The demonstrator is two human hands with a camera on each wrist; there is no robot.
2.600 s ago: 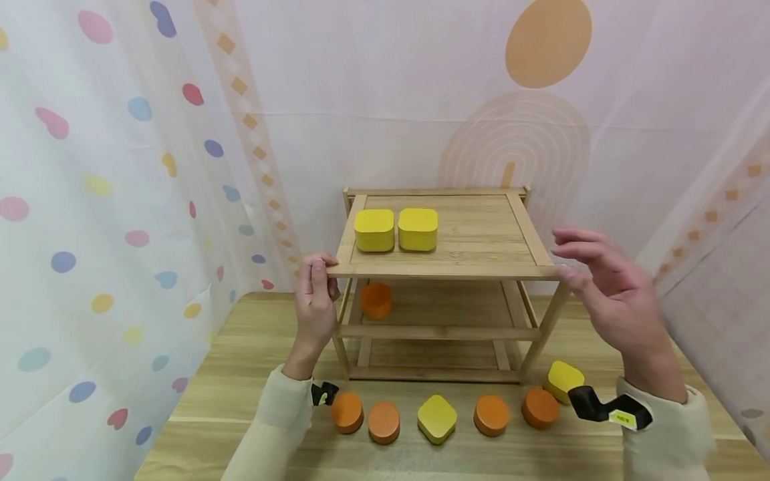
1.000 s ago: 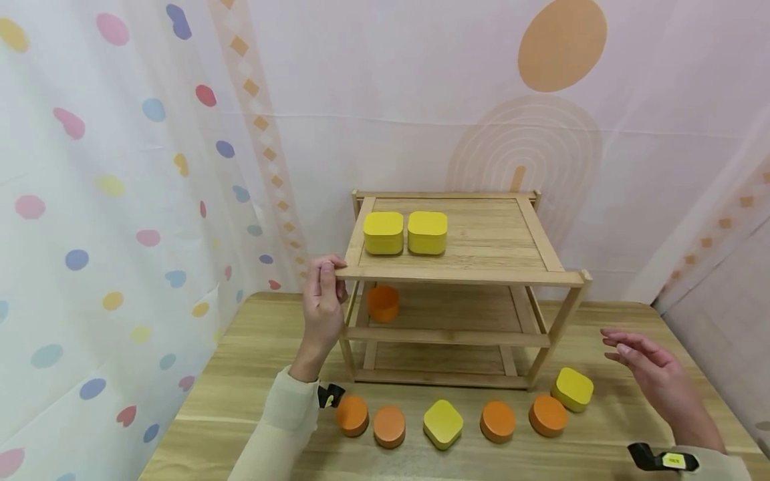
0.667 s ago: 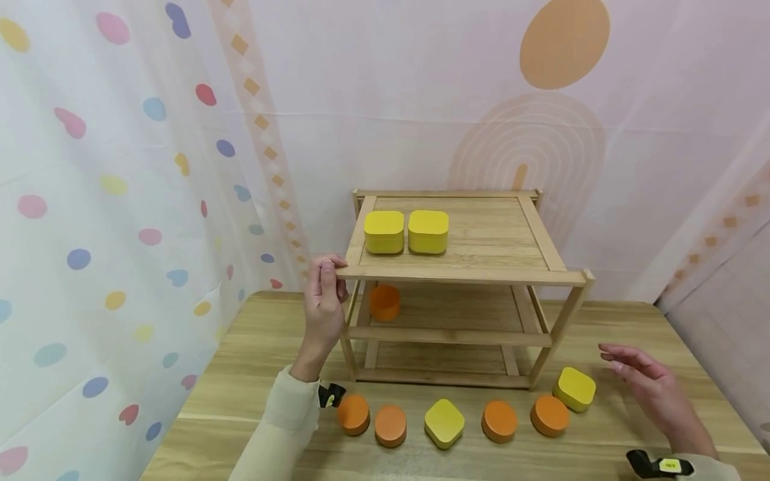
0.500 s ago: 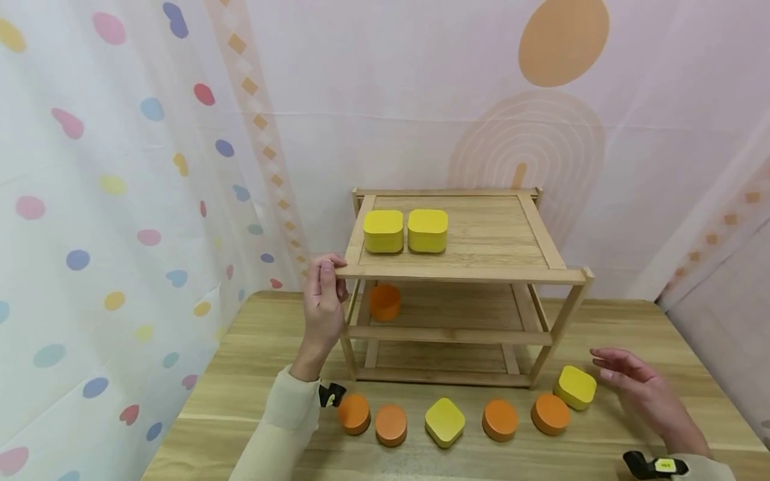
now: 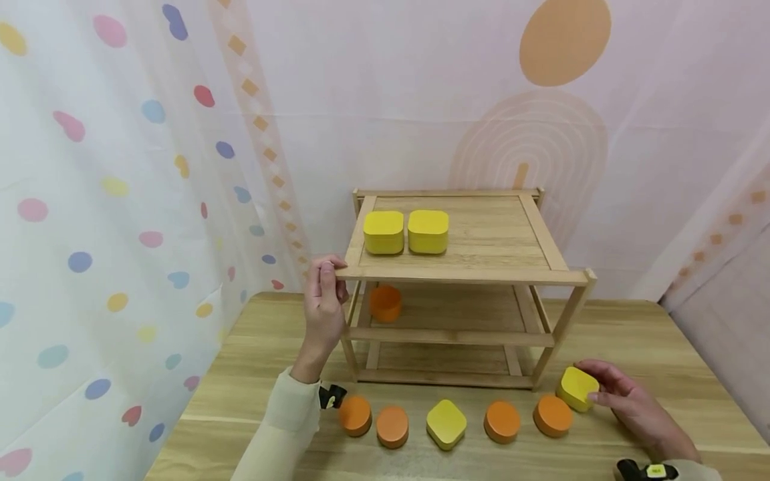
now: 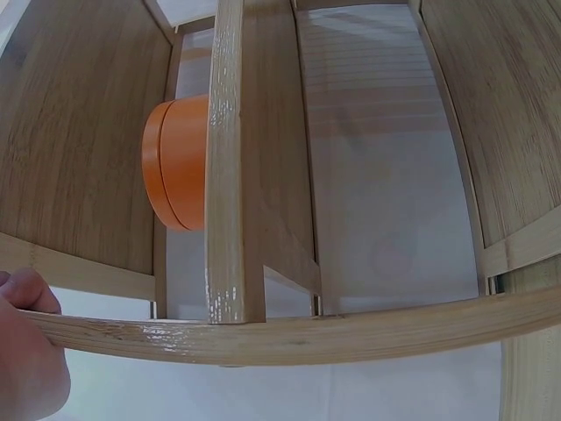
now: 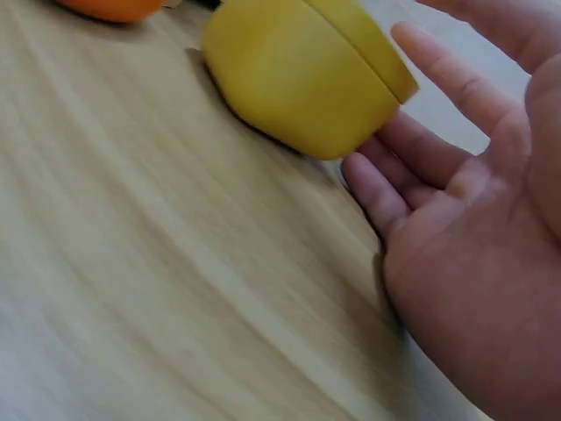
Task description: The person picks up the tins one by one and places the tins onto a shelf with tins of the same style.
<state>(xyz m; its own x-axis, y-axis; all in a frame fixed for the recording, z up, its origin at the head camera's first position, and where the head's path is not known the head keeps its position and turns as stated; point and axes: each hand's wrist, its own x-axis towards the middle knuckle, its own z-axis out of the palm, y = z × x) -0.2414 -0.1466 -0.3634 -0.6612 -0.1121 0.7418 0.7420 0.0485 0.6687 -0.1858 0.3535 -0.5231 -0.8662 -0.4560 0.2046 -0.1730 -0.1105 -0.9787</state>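
Tagging the yellow box (image 5: 577, 389) first: it sits on the tabletop (image 5: 252, 374), just off the front right foot of the rack (image 5: 469, 274). We see the right hand (image 5: 631, 401) around its right side, fingers spread and only loosely bent — no firm pinch showing, and we can't tell whether the thumb touches. The left hand (image 5: 323, 300) grips the rack's front left top corner, thumb in front.

Handling, our guess: light, stiff, smooth enough to slip a little, not fragile, though thin walls might dent. The right wrist view shows a seam under the lid (image 7: 372, 44), so we'd take hold across two opposite sides, low on the body — pinching the lid alone could pull it off.

Rest, by the rack: two yellow boxes, one (image 5: 383, 232) at the left of its top and another (image 5: 428, 232) just right of that; an orange tin (image 5: 386, 304) at the left of its middle shelf. In front of it we log four orange round boxes, the rightmost (image 5: 553, 415) just beside our yellow one, plus a yellow box (image 5: 446, 424) mid-row.
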